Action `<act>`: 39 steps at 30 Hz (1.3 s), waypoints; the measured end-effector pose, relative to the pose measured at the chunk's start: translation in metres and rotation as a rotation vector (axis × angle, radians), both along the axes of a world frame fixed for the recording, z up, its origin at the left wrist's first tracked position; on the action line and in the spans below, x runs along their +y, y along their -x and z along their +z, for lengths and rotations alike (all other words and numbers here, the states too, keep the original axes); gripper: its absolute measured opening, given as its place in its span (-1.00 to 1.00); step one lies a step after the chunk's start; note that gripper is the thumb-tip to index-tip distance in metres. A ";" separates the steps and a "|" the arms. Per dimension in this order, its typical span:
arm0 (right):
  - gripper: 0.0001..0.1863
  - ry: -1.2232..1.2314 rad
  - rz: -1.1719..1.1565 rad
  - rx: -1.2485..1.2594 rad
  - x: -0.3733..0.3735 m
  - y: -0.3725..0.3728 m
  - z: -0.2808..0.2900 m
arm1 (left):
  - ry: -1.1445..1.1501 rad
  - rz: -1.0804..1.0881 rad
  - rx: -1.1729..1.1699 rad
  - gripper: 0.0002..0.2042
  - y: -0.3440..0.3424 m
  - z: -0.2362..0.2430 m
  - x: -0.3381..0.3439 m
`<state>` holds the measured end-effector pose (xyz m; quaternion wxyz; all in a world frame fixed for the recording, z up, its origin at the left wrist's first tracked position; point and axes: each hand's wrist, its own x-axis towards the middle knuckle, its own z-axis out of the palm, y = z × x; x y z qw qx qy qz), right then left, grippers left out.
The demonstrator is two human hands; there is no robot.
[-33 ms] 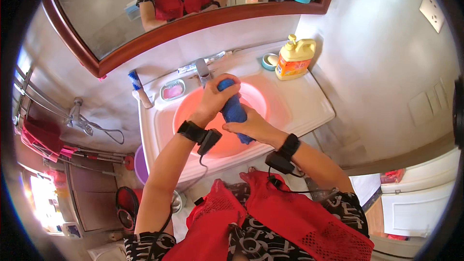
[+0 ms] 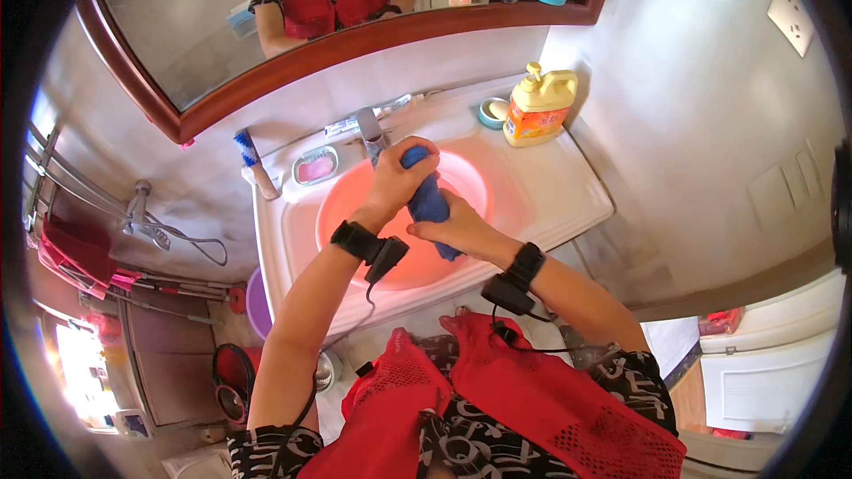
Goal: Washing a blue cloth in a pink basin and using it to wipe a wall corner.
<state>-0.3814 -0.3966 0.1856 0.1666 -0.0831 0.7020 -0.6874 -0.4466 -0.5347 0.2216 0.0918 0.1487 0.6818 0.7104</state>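
A blue cloth (image 2: pixel 429 204), bunched into a long roll, is held above a pink basin (image 2: pixel 339 229). My left hand (image 2: pixel 398 179) wraps around its upper end, fingers closed. Lower down, my right hand (image 2: pixel 465 225) grips the same cloth, and a short end hangs below that hand. The basin sits in the white washstand, with the metal faucet (image 2: pixel 369 124) just behind my left hand. What lies inside the basin beneath my hands is partly hidden.
Left of the faucet are a soap dish (image 2: pixel 316 166) with pink soap and a blue-bristled brush (image 2: pixel 255 163). Toothpaste-like tubes (image 2: pixel 390 107) lie behind. A yellow jug (image 2: pixel 539 111) and a small round soap dish (image 2: pixel 493 113) stand at the right. A wood-framed mirror (image 2: pixel 373 41) hangs above.
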 end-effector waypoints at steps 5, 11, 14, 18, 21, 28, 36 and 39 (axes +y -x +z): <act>-0.39 -0.328 -0.201 0.134 -0.001 0.036 -0.050 | 0.267 0.264 0.369 -0.89 0.036 -0.066 0.020; -0.41 -0.386 -0.268 0.288 0.004 0.040 -0.027 | 0.147 0.449 0.197 -0.90 0.049 -0.060 0.026; -0.47 -0.553 -0.173 0.203 0.012 0.034 0.003 | 0.046 0.421 0.085 -0.87 0.041 -0.047 0.028; -0.54 0.083 0.125 -0.125 0.054 0.022 0.015 | -0.107 -0.023 -0.140 -0.53 0.002 0.023 0.024; -0.49 0.404 0.301 -0.335 0.076 -0.007 0.048 | -0.297 -0.311 -0.124 -0.23 -0.023 0.060 0.008; -0.21 0.910 0.784 -0.558 0.066 -0.048 0.043 | -0.617 -0.726 0.041 -0.15 -0.046 0.068 0.044; -0.58 0.566 0.383 -0.332 0.070 -0.085 0.096 | -0.478 -0.656 -0.016 -0.84 -0.059 0.093 0.046; -0.60 0.189 0.113 -0.222 0.070 -0.079 0.102 | -0.210 -0.528 -0.006 -0.83 -0.050 0.098 0.056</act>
